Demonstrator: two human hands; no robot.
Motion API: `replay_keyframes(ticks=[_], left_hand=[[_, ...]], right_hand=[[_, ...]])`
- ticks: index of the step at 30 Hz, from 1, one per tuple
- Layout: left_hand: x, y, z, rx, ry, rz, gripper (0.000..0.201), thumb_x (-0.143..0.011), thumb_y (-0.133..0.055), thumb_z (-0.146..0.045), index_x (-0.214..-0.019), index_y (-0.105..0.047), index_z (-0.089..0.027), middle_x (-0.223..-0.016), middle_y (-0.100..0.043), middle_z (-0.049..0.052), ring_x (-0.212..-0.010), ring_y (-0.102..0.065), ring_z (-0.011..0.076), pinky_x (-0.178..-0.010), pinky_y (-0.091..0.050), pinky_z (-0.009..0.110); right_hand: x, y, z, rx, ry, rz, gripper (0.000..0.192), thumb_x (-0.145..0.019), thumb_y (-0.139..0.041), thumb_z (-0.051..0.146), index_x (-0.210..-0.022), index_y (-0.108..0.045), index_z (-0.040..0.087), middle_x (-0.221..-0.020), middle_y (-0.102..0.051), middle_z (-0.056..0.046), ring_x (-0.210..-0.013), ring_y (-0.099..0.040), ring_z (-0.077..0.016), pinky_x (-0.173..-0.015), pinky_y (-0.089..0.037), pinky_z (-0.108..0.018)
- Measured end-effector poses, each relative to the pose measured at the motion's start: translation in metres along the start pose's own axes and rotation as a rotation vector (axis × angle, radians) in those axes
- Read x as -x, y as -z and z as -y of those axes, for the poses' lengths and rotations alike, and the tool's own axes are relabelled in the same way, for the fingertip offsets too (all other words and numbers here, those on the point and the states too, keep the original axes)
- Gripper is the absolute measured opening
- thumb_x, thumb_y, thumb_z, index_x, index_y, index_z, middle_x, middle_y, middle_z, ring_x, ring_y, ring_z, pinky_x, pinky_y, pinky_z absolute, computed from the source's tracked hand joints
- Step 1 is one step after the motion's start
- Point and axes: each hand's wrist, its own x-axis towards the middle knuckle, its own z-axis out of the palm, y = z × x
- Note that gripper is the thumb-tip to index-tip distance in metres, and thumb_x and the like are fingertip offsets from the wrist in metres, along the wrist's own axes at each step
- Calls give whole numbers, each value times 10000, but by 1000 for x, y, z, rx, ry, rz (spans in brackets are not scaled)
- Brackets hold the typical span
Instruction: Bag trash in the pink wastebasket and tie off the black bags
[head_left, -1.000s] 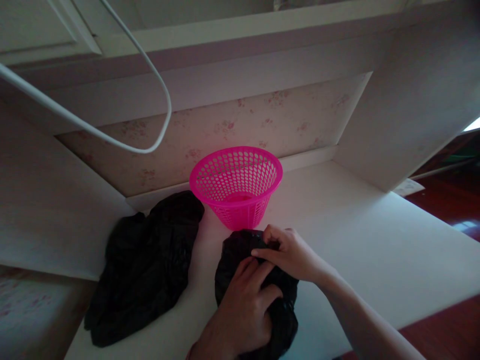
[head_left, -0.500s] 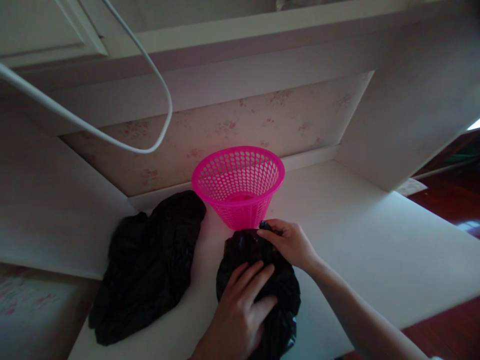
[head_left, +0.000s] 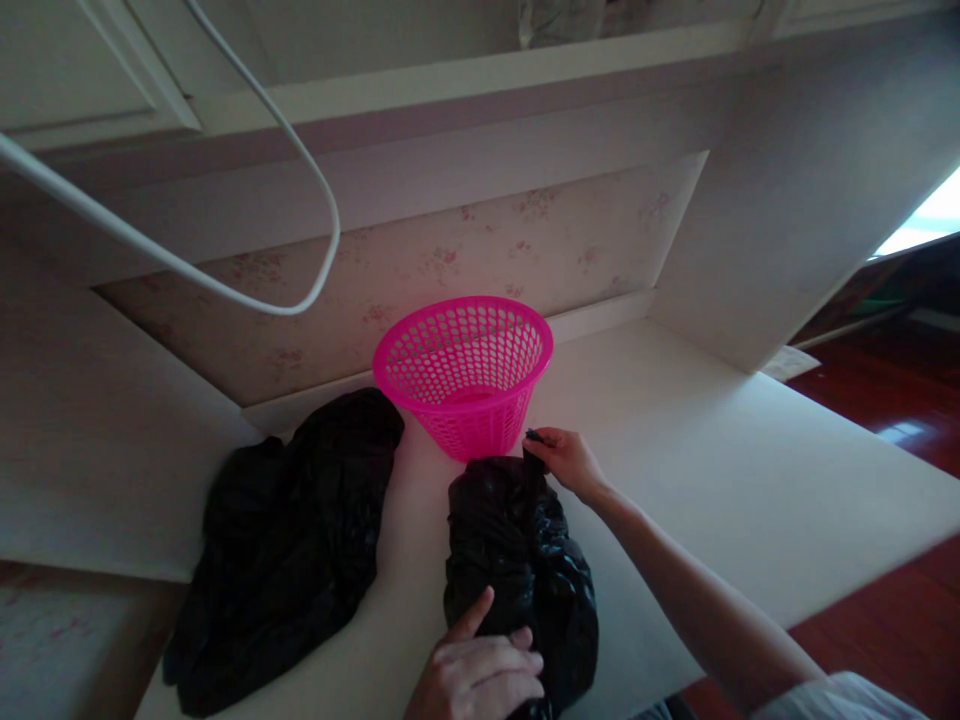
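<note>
Head view, the only one we have: on the white table we see a black bag, crumpled & shiny in some places, lying at the near side, directly in front of the pink basket. If bag & basket touch, we can't tell.

The right hand is at the far end of this bag, on its right side. We see thumb & fingers pinching a narrow piece of the plastic, w/ a small tip coming out above them. The left hand is over the near part of same bag, fingers mostly curled, one finger stretched out. We can't tell if it grips any plastic, b/c the underside is hidden.

The basket stands upright, w/ many holes, close to the flowered wallpaper at the back. To the left of it we find a second bag, also black, spread loosely & apart from both hands. A white cable makes a bend at upper left. At bottom right we notice a light sleeve on the right arm, & beyond the table a dark red floor.
</note>
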Motion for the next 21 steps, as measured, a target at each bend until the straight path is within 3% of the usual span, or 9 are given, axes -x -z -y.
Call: replay_keyframes(ticks=[4,8,12,15,18,19,21], left_hand=[[3,-1,-2,171,34,-75,293,-1109,-445,-351,-1150,-717,-251,-1014,-850,42,-1003,-806,159,-1090,-542,292],[4,2,-2,320,170,-261,198,-1043,-607,-386,-1150,-750,-302,-1061,-789,51,-919,-761,160,-858,-601,242],[-18,8,9,302,387,-405,118,-973,-718,-333,-1000,-832,-317,-1285,-673,87,-1121,-692,214,-939,-580,303],[-53,15,20,246,402,-453,90,-923,-773,-293,-951,-859,-300,-1399,-646,112,-1178,-662,244,-995,-555,351],[-85,21,24,288,357,-399,119,-915,-748,-211,-910,-853,-267,-1189,-761,94,-1070,-693,227,-960,-554,345],[-92,23,23,302,356,-392,135,-923,-726,-199,-898,-846,-255,-1088,-785,80,-1033,-702,223,-950,-552,342],[-101,27,21,305,412,-418,157,-942,-695,-217,-863,-829,-233,-953,-798,58,-960,-715,217,-898,-556,325]], right_hand=[[5,-7,1,2,62,-55,366,-794,-701,516,-838,-766,158,-687,-712,-26,-620,-602,-173,-585,-447,-290],[26,-4,25,20,181,-118,341,-826,-728,513,-916,-799,192,-774,-751,-35,-675,-625,-182,-632,-478,-301],[54,1,69,54,396,-58,192,-837,-803,417,-875,-802,229,-831,-751,-28,-752,-661,-176,-678,-502,-286],[69,2,103,87,675,57,124,-927,-766,329,-874,-767,216,-826,-742,-31,-791,-689,-169,-718,-529,-277],[80,0,119,126,804,85,111,-973,-730,296,-896,-730,217,-834,-732,-26,-829,-687,-161,-760,-543,-266],[84,-1,118,131,809,70,74,-982,-719,295,-965,-730,224,-886,-741,-31,-867,-692,-162,-788,-550,-266],[94,-3,109,89,770,-17,177,-998,-697,297,-1170,-693,255,-1036,-747,-43,-974,-697,-166,-867,-561,-272]])
